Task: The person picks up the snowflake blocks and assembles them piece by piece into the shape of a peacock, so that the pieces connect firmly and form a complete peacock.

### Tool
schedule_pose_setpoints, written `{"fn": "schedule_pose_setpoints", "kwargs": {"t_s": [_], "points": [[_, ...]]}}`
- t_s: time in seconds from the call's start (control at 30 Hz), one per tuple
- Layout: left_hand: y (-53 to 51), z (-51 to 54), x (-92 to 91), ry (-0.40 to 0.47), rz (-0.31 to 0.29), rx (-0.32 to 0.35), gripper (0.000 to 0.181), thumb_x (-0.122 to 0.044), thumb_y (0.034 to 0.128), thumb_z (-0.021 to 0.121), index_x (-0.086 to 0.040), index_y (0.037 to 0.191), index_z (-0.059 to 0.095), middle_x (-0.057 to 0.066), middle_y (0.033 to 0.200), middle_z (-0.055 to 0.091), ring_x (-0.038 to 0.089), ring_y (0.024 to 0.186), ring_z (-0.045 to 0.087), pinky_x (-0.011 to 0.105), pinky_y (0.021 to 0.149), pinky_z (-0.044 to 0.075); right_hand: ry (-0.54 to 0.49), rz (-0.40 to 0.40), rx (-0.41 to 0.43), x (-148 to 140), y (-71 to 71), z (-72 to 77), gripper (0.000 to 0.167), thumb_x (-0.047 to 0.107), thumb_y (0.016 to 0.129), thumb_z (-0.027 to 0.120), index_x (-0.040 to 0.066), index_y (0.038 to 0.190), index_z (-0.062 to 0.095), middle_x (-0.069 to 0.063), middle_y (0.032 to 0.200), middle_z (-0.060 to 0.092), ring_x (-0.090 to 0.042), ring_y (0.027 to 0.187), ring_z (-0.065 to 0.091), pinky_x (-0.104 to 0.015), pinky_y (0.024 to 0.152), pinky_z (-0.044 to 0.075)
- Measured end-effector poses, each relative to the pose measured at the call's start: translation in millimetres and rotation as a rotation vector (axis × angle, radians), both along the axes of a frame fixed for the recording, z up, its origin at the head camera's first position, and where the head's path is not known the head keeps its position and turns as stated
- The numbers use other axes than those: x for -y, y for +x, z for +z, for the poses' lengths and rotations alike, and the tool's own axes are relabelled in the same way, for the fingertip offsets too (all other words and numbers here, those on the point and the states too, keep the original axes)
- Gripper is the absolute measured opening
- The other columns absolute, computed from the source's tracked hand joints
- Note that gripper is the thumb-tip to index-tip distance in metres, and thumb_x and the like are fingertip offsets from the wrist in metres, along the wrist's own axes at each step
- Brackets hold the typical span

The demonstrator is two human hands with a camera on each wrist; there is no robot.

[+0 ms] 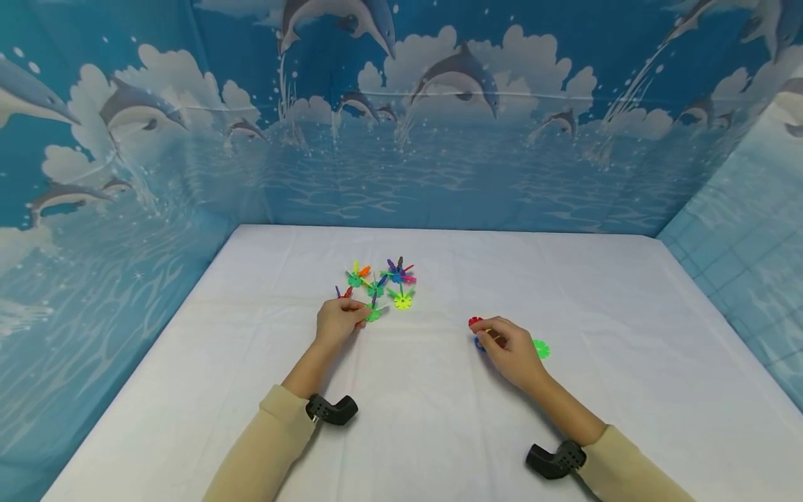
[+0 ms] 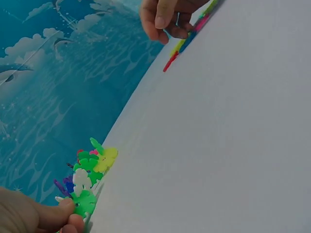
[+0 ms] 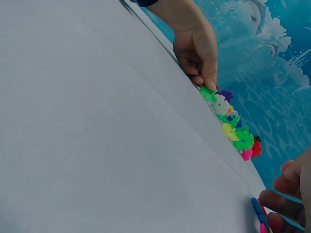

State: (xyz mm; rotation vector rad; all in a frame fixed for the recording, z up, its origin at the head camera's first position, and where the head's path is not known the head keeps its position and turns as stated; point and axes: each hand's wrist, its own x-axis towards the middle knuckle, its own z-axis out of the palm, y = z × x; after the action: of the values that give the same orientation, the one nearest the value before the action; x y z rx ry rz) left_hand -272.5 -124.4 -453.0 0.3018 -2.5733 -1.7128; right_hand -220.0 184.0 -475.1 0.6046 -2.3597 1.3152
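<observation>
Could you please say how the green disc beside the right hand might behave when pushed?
The green disc looks small beside the right hand, so it is probably light. It seems to lie flat on the white cloth, so it would likely slide, not roll. Its outline looks unbent, suggesting stiffness.

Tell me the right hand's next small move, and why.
Probably have the right hand pinch the red disc: its fingertips are right by that disc and it clearly pinches none, while the left hand pinches a green disc that the red one might join.
</observation>
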Motion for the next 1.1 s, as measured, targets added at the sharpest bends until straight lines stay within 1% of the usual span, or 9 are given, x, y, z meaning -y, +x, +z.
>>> {"fn": "schedule_pose_setpoints", "kwargs": {"t_s": [0.13, 0.3, 0.43, 0.57, 0.67, 0.77, 0.87, 0.97, 1.1], "points": [[-0.4, -1.6, 3.2, -0.122, 0.009, -0.028, 0.017, -0.017, 0.0853, 0.077, -0.001, 0.087, 0.074, 0.002, 0.066, 0.067, 0.01, 0.058, 0.06, 0.022, 0.054, 0.044, -0.008, -0.003, 0.009, -1, 0.9, 2.6, 0.011, -0.005, 0.091, 0.063, 0.0, 0.097, 0.071, -0.007, 0.09, 0.069, -0.015, 0.069, 0.062, -0.021, 0.06, 0.05], [-0.9, -1.4, 2.3, -0.266, 0.041, -0.081, 0.02, -0.02, 0.083, 0.079, -0.001, 0.085, 0.074, 0.006, 0.076, 0.069, 0.021, 0.073, 0.062, 0.032, 0.064, 0.049, -0.01, -0.034, 0.031, -6, 1.0, 9.9, 0.012, -0.003, 0.092, 0.062, 0.0, 0.101, 0.07, -0.009, 0.093, 0.069, -0.019, 0.076, 0.064, -0.017, 0.069, 0.051], [0.6, -2.3, 1.2, -0.304, 0.058, -0.079, 0.022, -0.02, 0.0812, 0.081, -0.001, 0.086, 0.07, 0.007, 0.079, 0.067, 0.023, 0.075, 0.061, 0.036, 0.067, 0.049, -0.007, -0.087, 0.081, -18, -1.8, 17.9, 0.013, 0.001, 0.095, 0.06, -0.003, 0.105, 0.068, -0.014, 0.097, 0.067, -0.021, 0.079, 0.063, -0.014, 0.07, 0.049], [7.0, 1.1, -4.5, -0.316, 0.032, -0.088, 0.022, -0.021, 0.0812, 0.08, -0.004, 0.084, 0.065, 0.005, 0.076, 0.064, 0.022, 0.072, 0.059, 0.035, 0.064, 0.047, 0.004, -0.158, 0.124, -31, -6.7, 26.4, 0.017, 0.006, 0.099, 0.057, -0.005, 0.107, 0.067, -0.02, 0.098, 0.067, -0.027, 0.081, 0.063, -0.012, 0.069, 0.047], [13.0, 6.8, -16.5, -0.317, -0.049, -0.11, 0.02, -0.022, 0.0837, 0.077, -0.006, 0.085, 0.065, 0.003, 0.075, 0.063, 0.018, 0.07, 0.058, 0.033, 0.063, 0.047, 0.064, -0.218, 0.157, -40, -10.7, 30.3, 0.019, 0.01, 0.1, 0.056, -0.003, 0.109, 0.067, -0.018, 0.1, 0.068, -0.027, 0.087, 0.061, -0.015, 0.073, 0.047], [16.7, 11.4, -35.1, -0.322, -0.174, -0.131, 0.017, -0.022, 0.0867, 0.074, -0.008, 0.086, 0.065, 0.0, 0.074, 0.062, 0.016, 0.067, 0.057, 0.03, 0.062, 0.047, 0.131, -0.237, 0.194, -46, -14.6, 30.8, 0.019, 0.01, 0.099, 0.056, -0.002, 0.11, 0.067, -0.016, 0.102, 0.067, -0.028, 0.092, 0.059, -0.026, 0.077, 0.048], [16.9, 13.4, -57.3, -0.318, -0.313, -0.145, 0.013, -0.021, 0.0887, 0.072, -0.009, 0.088, 0.066, -0.002, 0.076, 0.061, 0.013, 0.068, 0.056, 0.028, 0.063, 0.047, 0.197, -0.22, 0.248, -49, -17.7, 29.5, 0.02, 0.009, 0.097, 0.058, -0.001, 0.112, 0.067, -0.015, 0.101, 0.065, -0.029, 0.092, 0.056, -0.036, 0.077, 0.048], [14.4, 11.6, -80.6, -0.3, -0.434, -0.158, 0.01, -0.018, 0.0896, 0.071, -0.009, 0.091, 0.067, -0.003, 0.079, 0.061, 0.011, 0.072, 0.056, 0.026, 0.065, 0.048, 0.246, -0.184, 0.301, -49, -20.3, 26.6, 0.022, 0.011, 0.095, 0.061, -0.001, 0.113, 0.067, -0.013, 0.099, 0.064, -0.027, 0.09, 0.054, -0.039, 0.077, 0.049], [9.5, 7.2, -109.7, -0.306, -0.536, -0.187, 0.011, -0.016, 0.089, 0.071, -0.008, 0.096, 0.069, -0.004, 0.082, 0.061, 0.01, 0.076, 0.056, 0.024, 0.069, 0.048, 0.293, -0.141, 0.326, -49, -23.3, 21.9, 0.026, 0.015, 0.093, 0.066, -0.002, 0.113, 0.067, -0.012, 0.101, 0.064, -0.028, 0.093, 0.056, -0.044, 0.082, 0.051]]}}
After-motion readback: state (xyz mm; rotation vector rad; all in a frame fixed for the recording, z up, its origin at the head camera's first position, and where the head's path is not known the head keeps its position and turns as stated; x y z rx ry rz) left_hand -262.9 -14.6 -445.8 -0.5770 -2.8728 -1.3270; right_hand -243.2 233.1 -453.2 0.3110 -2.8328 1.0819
